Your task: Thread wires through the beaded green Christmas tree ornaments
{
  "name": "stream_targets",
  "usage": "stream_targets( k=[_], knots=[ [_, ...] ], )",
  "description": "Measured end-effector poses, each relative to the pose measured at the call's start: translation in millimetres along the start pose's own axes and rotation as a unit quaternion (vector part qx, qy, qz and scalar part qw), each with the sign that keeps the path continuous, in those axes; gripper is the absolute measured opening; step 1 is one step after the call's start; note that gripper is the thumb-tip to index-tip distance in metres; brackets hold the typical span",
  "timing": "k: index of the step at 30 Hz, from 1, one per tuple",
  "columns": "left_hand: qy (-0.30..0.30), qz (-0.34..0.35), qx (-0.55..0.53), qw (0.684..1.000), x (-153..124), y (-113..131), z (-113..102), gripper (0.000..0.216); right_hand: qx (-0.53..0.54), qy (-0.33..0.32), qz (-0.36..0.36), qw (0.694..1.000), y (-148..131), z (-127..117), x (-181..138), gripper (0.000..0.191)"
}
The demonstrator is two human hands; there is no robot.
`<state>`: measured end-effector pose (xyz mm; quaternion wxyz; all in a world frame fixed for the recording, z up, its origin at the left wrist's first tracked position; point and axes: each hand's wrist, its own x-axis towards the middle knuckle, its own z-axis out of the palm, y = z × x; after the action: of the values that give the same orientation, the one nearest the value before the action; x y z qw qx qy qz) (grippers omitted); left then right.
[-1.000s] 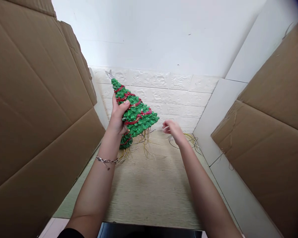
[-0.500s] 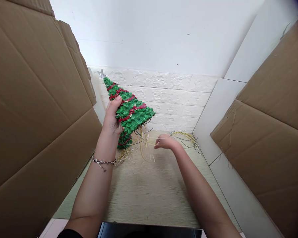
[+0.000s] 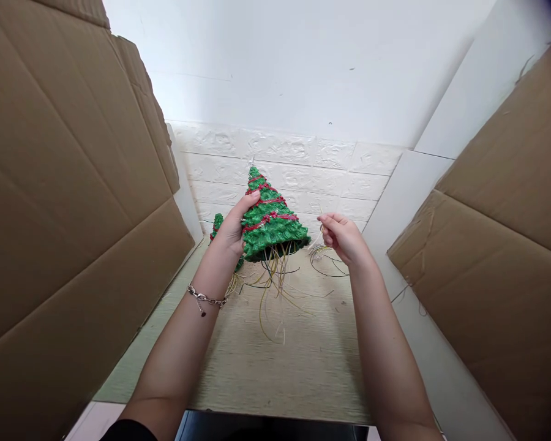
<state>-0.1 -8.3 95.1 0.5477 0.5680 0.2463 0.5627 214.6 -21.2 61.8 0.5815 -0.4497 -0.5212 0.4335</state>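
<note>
My left hand (image 3: 239,223) grips a green Christmas tree figurine (image 3: 275,228) by its left side. Red garlands wind round the tree, and a small star tops it. The hollow base faces toward me and down, and many thin yellow, white and dark wires (image 3: 275,275) hang out of it. To the right of the base, my right hand (image 3: 342,236) pinches a thin pale wire (image 3: 320,225) between thumb and fingertips. Partly hidden behind my left hand stands a second green tree (image 3: 217,223), with wires spreading from its bottom.
A coil of loose wires (image 3: 321,260) lies on the pale wooden tabletop (image 3: 280,361) at the back right. Cardboard panels (image 3: 73,202) rise on the left and right. A white brick-pattern wall (image 3: 284,147) closes off the back, and a black object (image 3: 275,427) sits at the front edge.
The held tree has moved right and turned more upright, its base now showing toward me. My right hand has risen to the right and turned, with a wire pinched in its fingers.
</note>
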Motion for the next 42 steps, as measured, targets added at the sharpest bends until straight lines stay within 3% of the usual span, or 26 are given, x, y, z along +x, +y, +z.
stream_targets(
  k=[4,11,22,26,32,35,39,42],
  knots=[
    [-0.036,-0.056,-0.054,0.996,-4,-1,4,0.038,0.081,-0.028,0.000,0.996,-2,9,0,0.041],
    [-0.139,-0.156,-0.077,0.975,-5,-14,6,0.043,0.077,-0.019,-0.012,0.997,12,25,2,0.037],
    [-0.181,-0.224,-0.123,0.950,-4,-22,6,0.040,0.161,-0.025,0.009,0.987,8,31,-1,0.038],
    [-0.165,-0.219,-0.138,0.952,-1,-25,5,0.038,0.196,-0.026,0.001,0.980,8,33,-1,0.034],
    [-0.113,-0.208,-0.125,0.963,0,-22,4,0.030,0.289,0.157,-0.070,0.942,3,24,3,0.017],
    [-0.091,-0.206,-0.112,0.968,-1,-17,2,0.025,0.310,0.200,-0.109,0.923,0,15,5,0.016],
    [-0.072,-0.181,-0.077,0.978,0,-11,0,0.026,0.244,0.207,-0.200,0.926,-9,5,-1,0.021],
    [-0.018,-0.139,-0.045,0.989,3,-10,-2,0.031,0.081,0.180,-0.245,0.949,-20,4,-15,0.029]
  ],
)
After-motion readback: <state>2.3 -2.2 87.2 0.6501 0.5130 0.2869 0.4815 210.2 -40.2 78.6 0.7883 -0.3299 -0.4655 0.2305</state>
